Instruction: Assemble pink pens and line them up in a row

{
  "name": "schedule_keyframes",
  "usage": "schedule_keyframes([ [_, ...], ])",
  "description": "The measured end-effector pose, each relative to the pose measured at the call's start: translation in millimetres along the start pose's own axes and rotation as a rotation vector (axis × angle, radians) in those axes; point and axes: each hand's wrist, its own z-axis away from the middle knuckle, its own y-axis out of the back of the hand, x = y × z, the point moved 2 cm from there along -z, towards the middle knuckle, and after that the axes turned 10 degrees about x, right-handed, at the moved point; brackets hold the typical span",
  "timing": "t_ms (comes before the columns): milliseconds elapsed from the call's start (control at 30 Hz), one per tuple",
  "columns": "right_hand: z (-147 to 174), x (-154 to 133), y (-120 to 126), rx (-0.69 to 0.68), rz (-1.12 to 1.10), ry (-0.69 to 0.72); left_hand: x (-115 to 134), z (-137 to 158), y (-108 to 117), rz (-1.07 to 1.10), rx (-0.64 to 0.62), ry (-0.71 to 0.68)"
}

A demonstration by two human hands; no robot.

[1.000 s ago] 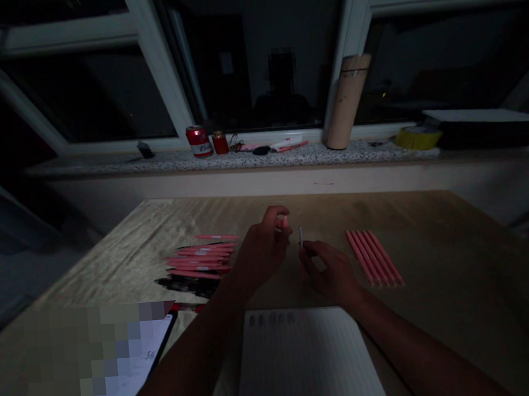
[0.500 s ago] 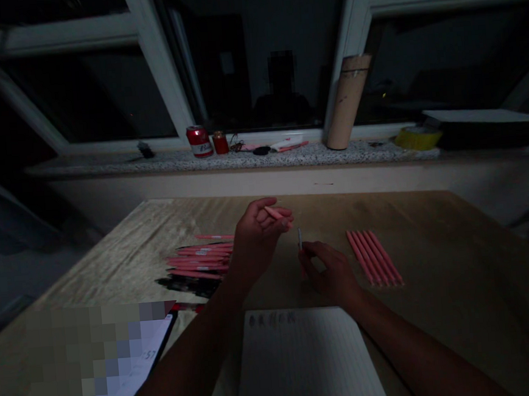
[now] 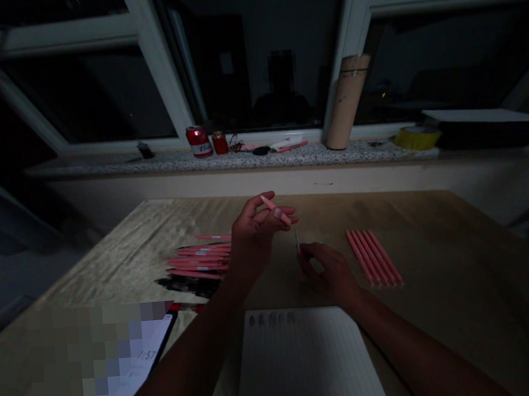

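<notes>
My left hand is raised above the table, its thumb and fingers closed on a short pink pen barrel that slants down to the right. Lower and to the right, my right hand pinches a thin pen refill, greyish at its upper end and pointing up. Its lower part is hidden by the fingers. The two pieces are apart. Left of my left hand lies a loose pile of pink pens beside black pen parts. Several pink pens lie side by side in a row right of my right hand.
A lined notebook with scribbles lies between my forearms. At the left is a phone with a lit screen. The windowsill holds a red can, a small jar, a cardboard tube and yellow tape.
My left hand has risen slightly and its fingers have shifted on the pink barrel, which shows more fully. In my right hand, the refill has tilted slightly left.
</notes>
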Motion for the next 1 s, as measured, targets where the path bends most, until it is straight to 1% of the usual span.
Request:
schedule_keyframes([
  [167,-0.4,-1.1,0.3,-0.010,-0.005,0.020,-3.6,1.9,-0.3,-0.067,-0.059,-0.007],
  [333,-1.3,-2.3,1.1,-0.016,0.018,0.017,-6.4,3.8,-0.1,-0.144,-0.066,-0.043],
  [467,-2.2,-3.4,1.2,-0.028,0.007,0.040,-7.5,5.0,-0.7,-0.152,-0.100,-0.053],
  [667,-2.8,-4.2,1.5,-0.024,0.003,0.068,-10.1,5.9,-1.4,-0.155,-0.117,-0.057],
  [1000,-1.2,-3.3,1.5,-0.015,0.012,0.047,-13.6,8.3,-2.1,-0.250,-0.188,-0.021],
])
